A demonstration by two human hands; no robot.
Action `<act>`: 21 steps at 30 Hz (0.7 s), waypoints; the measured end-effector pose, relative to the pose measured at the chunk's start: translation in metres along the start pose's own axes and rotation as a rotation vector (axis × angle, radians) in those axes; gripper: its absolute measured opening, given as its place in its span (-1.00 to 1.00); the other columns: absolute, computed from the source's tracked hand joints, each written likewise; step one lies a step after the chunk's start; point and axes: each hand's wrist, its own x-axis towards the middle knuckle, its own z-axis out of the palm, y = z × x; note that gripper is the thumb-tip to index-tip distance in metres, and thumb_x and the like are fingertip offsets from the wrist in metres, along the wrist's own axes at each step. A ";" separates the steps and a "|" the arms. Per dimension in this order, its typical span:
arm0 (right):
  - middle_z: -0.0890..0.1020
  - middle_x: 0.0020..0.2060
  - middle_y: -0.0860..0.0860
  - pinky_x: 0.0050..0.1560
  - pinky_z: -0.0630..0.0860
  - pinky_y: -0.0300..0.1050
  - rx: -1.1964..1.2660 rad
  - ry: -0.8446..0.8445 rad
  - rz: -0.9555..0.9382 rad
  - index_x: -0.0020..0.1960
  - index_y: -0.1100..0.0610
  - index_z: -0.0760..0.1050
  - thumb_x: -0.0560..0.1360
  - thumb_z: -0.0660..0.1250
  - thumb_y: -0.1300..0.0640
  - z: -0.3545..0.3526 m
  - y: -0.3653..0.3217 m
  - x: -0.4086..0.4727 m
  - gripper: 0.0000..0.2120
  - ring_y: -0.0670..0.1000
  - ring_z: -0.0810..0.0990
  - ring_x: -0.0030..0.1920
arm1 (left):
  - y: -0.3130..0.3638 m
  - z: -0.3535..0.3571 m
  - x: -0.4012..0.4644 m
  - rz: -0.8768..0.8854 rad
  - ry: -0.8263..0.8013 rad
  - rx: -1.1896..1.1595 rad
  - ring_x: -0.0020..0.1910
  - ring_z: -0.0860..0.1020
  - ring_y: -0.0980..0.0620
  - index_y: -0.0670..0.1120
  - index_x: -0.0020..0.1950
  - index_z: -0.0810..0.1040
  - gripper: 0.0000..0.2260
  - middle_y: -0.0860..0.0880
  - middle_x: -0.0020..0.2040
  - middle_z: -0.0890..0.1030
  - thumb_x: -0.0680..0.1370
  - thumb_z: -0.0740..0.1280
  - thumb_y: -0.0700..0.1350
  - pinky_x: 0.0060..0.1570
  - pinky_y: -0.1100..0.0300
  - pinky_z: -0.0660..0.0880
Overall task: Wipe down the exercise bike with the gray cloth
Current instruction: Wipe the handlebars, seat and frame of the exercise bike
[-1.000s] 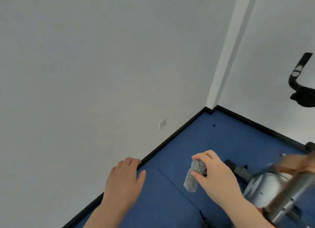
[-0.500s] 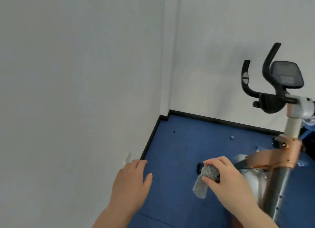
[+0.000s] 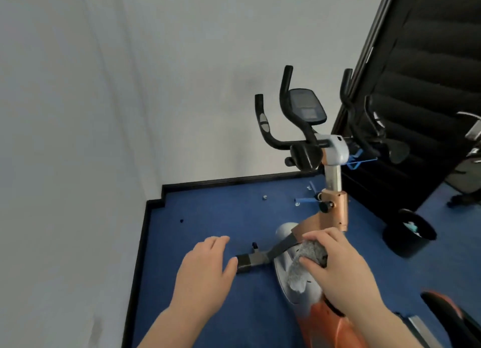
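The exercise bike, off at the frame's edge a second ago, is now dead ahead. Right hand clutches the gray cloth over the bike's flywheel cover; left hand hovers relaxed, holding nothing, left of the bike. Wiping looks ready to start.

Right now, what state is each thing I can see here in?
gray cloth: bunched up, gripped in the right hand.
right hand: curled round the cloth, over the bike's gray housing.
left hand: open, palm down, holding nothing.
exercise bike: upright on the blue floor.
console screen: dark.
black bin: upright, with something inside.
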 end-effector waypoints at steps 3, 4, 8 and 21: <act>0.39 -0.01 -0.32 -0.34 0.40 -0.27 0.013 0.031 0.015 0.03 -0.25 0.41 0.39 0.42 -0.02 -0.004 0.013 0.039 -0.71 -0.19 0.48 -0.20 | 0.013 0.008 0.044 0.055 -0.018 -0.009 0.27 0.37 0.17 0.10 0.40 0.27 -0.59 0.19 0.36 0.38 0.57 0.10 0.14 0.22 0.25 0.32; 0.40 0.00 -0.31 -0.32 0.42 -0.26 0.010 0.036 0.019 0.04 -0.24 0.41 0.39 0.42 -0.02 -0.007 0.018 0.053 -0.71 -0.18 0.49 -0.18 | 0.018 0.011 0.059 0.063 -0.026 -0.020 0.28 0.37 0.17 0.09 0.40 0.28 -0.60 0.19 0.36 0.38 0.57 0.10 0.14 0.23 0.25 0.32; 0.41 0.06 -0.29 -0.24 0.49 -0.20 -0.055 0.053 0.030 0.12 -0.20 0.43 0.41 0.41 -0.02 -0.015 0.039 0.110 -0.68 -0.13 0.50 -0.11 | 0.040 0.020 0.120 0.097 -0.009 -0.032 0.27 0.36 0.15 0.09 0.39 0.29 -0.60 0.19 0.36 0.37 0.57 0.10 0.13 0.24 0.24 0.31; 0.50 -0.02 -0.22 -0.16 0.47 -0.18 -0.001 0.318 0.159 0.16 -0.16 0.40 0.43 0.42 0.00 -0.010 0.061 0.236 -0.65 -0.15 0.50 -0.03 | 0.063 0.035 0.277 0.325 -0.088 -0.124 0.27 0.36 0.17 0.12 0.36 0.33 -0.64 0.22 0.34 0.38 0.57 0.11 0.13 0.23 0.28 0.27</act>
